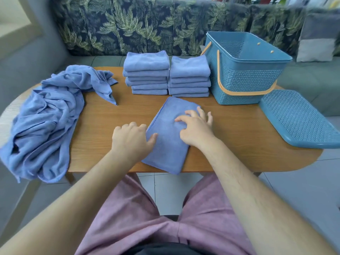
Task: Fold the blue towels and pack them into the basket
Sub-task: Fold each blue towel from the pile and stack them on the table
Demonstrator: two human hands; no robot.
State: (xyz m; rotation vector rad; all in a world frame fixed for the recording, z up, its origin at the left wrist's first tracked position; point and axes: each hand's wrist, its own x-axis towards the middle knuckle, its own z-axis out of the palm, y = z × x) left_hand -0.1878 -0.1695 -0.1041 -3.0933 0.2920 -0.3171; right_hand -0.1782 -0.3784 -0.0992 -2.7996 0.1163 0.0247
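A half-folded blue towel [168,144] lies long and narrow on the wooden table [239,129], its near end hanging over the front edge. My left hand [131,139] sits at its left edge, fingers curled against the table and thumb on the cloth. My right hand [196,127] rests on top of the towel with fingers spread and bent. Behind stand two stacks of folded blue towels [146,73] [189,77]. An open blue basket [244,69] with an orange handle stands at the back right and looks empty.
A heap of unfolded blue towels [46,122] covers the table's left end and hangs over the edge. The basket's blue lid [298,118] lies flat at the right. A leaf-patterned sofa runs behind the table.
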